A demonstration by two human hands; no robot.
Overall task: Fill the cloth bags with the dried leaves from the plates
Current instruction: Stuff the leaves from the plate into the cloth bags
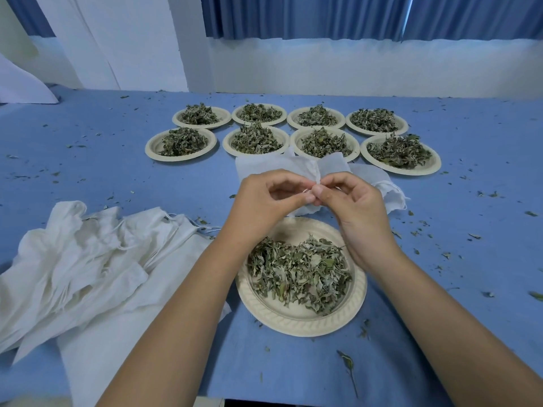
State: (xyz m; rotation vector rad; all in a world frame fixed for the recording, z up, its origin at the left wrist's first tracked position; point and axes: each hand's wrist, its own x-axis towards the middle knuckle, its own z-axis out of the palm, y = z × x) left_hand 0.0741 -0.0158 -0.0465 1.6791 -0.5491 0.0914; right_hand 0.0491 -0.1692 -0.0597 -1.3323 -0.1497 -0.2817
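Note:
A white cloth bag (293, 167) lies on the blue table just past the near plate. My left hand (264, 201) and my right hand (355, 207) meet over its near edge, each pinching the bag's gathered mouth between thumb and fingertips. Below my hands sits a cream plate (293, 321) heaped with dried green leaves (299, 271). A second cloth bag (390, 189) lies partly under my right hand.
Several more plates of dried leaves stand in two rows behind, such as one far plate (432, 168). A pile of white cloth bags (88, 259) lies at the left. Loose leaf bits are scattered over the blue table (117, 171). The table's front edge runs along the bottom.

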